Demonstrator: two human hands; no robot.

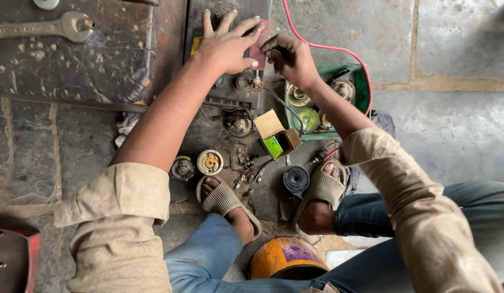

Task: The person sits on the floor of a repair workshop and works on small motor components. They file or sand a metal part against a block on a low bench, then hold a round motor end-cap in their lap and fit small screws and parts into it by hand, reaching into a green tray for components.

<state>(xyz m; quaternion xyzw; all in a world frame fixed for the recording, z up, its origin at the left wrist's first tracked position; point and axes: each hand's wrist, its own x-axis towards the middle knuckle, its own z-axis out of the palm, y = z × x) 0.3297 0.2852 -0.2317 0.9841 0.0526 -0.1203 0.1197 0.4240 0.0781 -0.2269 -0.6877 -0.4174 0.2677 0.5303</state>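
Left hand (228,44) lies flat with its fingers spread, palm down, pressing on the top of a dark, grimy battery (230,65) that sits on the stone floor (452,125) ahead of the person's feet; it grips nothing, only bears on the case. Right hand (291,58) is curled almost closed just beside it, fingertips pinched on something small at the battery's right edge, too hidden to tell what; a red wire (338,49) curves from near that hand round to the right and down toward the feet. Below the right wrist stands a green tray (361,81) holding round metal parts. Near the tray, an open cardboard box (278,135) with a green inside lies tilted on the greasy patch of floor. Scattered in front of the sandalled feet are a brass-coloured round part (210,161), a grey round part (182,168) just beside it, a black cup-shaped part (296,179), and a small heap of screws and bits (246,171) between them. A large spanner (43,27) rests well apart at the upper left. An orange and purple stool (287,258) shows between the knees.
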